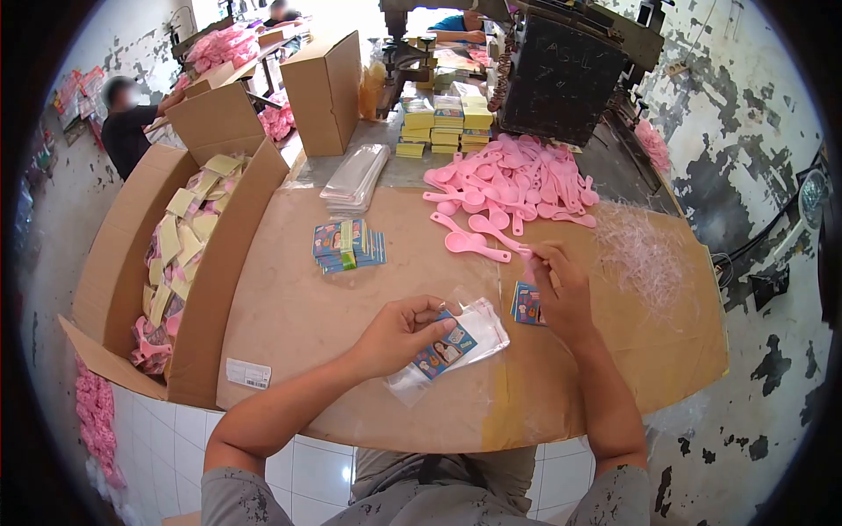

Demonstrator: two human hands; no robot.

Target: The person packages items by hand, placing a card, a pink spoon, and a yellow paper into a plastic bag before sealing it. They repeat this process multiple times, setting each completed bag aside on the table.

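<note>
My left hand point(399, 337) is closed on a blue printed card point(447, 349), thumb on top, together with a clear plastic bag point(489, 340) that spreads out to the right. My right hand point(566, 294) pinches the handle end of a pink measuring spoon point(493, 231) at the near edge of the spoon heap. Just below that hand, and partly covered by it, lies a small stack of printed cards point(527, 303). The big heap of pink spoons point(526, 180) sits beyond both hands. A banded stack of cards point(347, 245) rests farther left.
Flat clear bags point(354, 175) lie at the back, beside stacked card bundles point(445, 123). An open carton point(197, 337) of packed pieces stands left. Shredded plastic strands point(645, 259) cover the right side. A dark machine point(561, 79) rises behind; a person point(132, 127) sits far left.
</note>
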